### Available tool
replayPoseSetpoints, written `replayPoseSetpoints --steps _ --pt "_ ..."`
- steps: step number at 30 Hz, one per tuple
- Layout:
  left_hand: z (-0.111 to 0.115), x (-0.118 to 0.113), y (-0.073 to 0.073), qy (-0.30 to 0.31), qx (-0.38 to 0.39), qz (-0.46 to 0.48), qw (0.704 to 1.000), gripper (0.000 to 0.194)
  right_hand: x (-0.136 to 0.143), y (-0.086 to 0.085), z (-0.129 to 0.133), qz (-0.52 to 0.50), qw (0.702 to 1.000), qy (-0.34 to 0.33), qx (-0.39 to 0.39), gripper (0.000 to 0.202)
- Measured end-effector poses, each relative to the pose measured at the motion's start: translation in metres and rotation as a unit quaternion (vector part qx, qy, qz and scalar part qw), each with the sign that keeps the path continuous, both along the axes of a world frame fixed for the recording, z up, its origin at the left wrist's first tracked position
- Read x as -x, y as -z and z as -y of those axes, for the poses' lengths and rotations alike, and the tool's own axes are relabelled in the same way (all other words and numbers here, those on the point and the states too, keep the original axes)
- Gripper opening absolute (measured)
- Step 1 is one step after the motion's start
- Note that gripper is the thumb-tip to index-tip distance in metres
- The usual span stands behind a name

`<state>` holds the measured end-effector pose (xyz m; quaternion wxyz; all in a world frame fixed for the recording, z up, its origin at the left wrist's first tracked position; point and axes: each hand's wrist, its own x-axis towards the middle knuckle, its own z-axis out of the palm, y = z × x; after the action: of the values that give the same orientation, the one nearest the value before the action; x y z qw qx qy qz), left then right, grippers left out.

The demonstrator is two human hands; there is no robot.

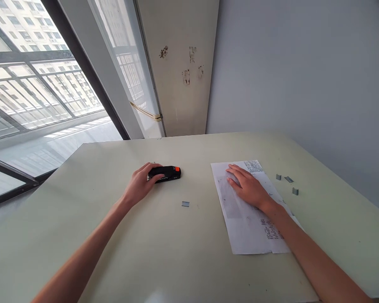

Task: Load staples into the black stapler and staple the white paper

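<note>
L hand [140,182] was clamped on the black stapler [168,173], thumb on the near side, other fingers over the far side; stapler lay on the pale tbl [151,252], orange patch nr its R end. R hand [249,190] lay palm down on the printed paper [238,231], fingers close tog., thumb a bit apart; couldn't tell no. of sheets. Short staple strip [185,204] sat btwn stapler & paper; 3 grey pcs [289,179] lay R of paper. Stained panel [180,101] stood behind tbl.
</note>
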<state>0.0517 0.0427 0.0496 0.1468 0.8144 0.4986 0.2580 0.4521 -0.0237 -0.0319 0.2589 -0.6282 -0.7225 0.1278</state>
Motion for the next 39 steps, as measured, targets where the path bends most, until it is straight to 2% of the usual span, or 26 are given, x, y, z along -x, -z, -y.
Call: replayPoseSetpoints --steps 5,10,14,17,19,24,33,36,39 --pt "0.013 -0.057 -0.009 0.059 -0.005 0.044 0.997 0.03 0.004 -0.01 0.004 -0.046 0.998 -0.005 -0.035 0.042" --pt "0.055 -0.099 -0.023 0.134 0.018 0.048 0.99 0.023 0.011 -0.022 0.008 -0.094 0.993 -0.011 -0.069 0.038" --pt "0.1 -0.104 -0.016 0.178 0.01 0.037 0.983 0.021 0.015 -0.026 0.01 -0.09 0.991 -0.042 -0.087 0.034" --pt "0.125 -0.094 -0.003 0.164 0.006 0.035 0.986 0.018 0.018 -0.028 0.013 -0.081 0.991 -0.061 -0.088 0.033" --pt "0.133 -0.084 0.005 0.143 -0.003 0.039 0.989 0.018 0.019 -0.031 0.015 -0.074 0.991 -0.066 -0.086 0.033" --pt "0.133 -0.067 0.02 0.107 -0.025 0.044 0.993 0.02 0.025 -0.035 0.02 -0.086 0.991 -0.085 -0.059 0.032" --pt "0.124 -0.066 0.03 0.08 -0.015 0.059 0.995 0.027 0.035 -0.04 0.029 -0.127 0.988 -0.082 -0.018 0.029" --pt "0.114 -0.058 0.029 0.091 0.023 0.119 0.988 0.034 0.038 -0.042 0.031 -0.131 0.988 -0.081 -0.01 0.028" --pt "0.093 -0.049 0.028 0.047 0.064 0.174 0.982 0.042 0.041 -0.044 0.034 -0.144 0.986 -0.081 0.006 0.027"
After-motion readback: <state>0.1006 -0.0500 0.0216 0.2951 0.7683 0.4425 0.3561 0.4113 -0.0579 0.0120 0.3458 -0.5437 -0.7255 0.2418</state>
